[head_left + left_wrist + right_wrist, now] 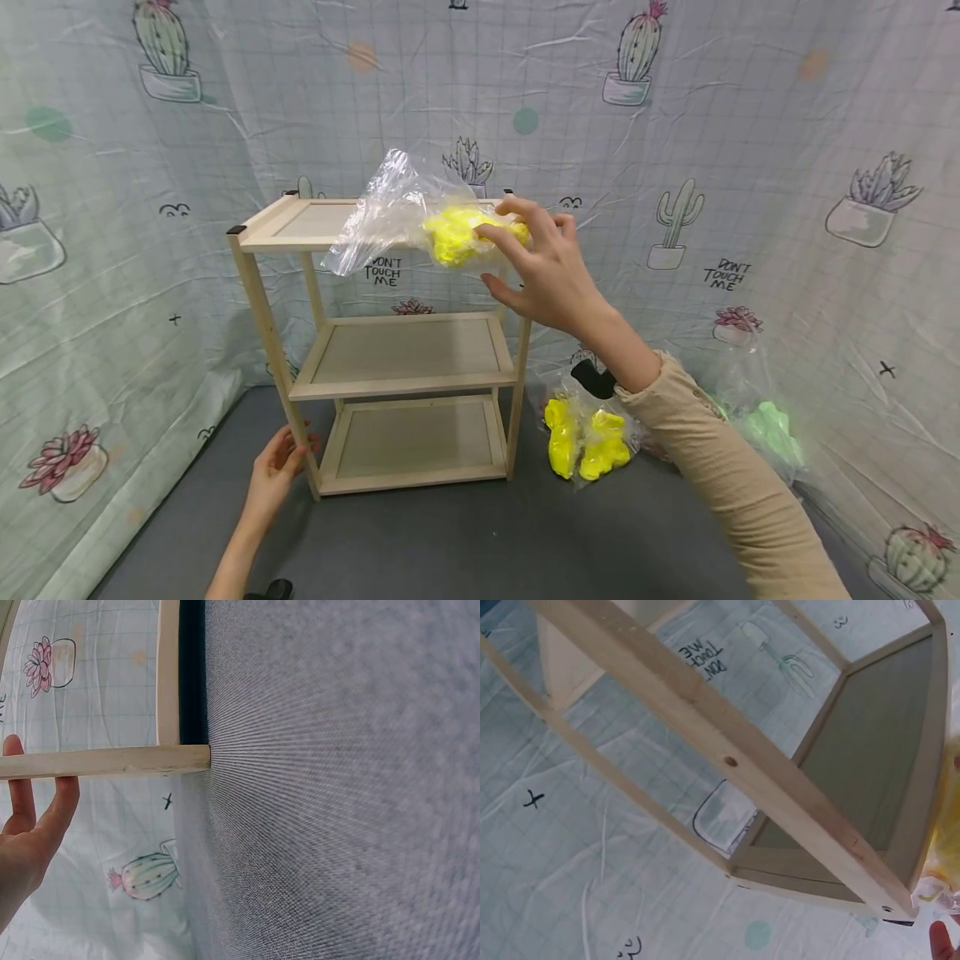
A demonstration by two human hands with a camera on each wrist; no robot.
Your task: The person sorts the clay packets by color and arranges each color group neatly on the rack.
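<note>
A small wooden shelf rack (pixel 401 386) with three tiers stands on the dark grey surface. Low on its front left post, my left hand (pixel 275 467) grips the wood; the left wrist view shows the fingers (pixel 66 799) on both sides of the post (pixel 127 760). At the top tier's front right, my right hand (pixel 551 271) holds a clear plastic bag (pixel 390 208) with a bright yellow lumpy item (pixel 457 235) inside. The bag's loose end spreads left over the tier's front edge. In the right wrist view, only fingertips (pixel 940 941) and part of the yellow item (pixel 946 825) show.
More yellow items (pixel 603 446) in clear bags lie right of the rack. Beyond the right forearm sits a bagged pale green item (pixel 772 429). A cactus-print cloth (pixel 570 167) hangs behind and at both sides.
</note>
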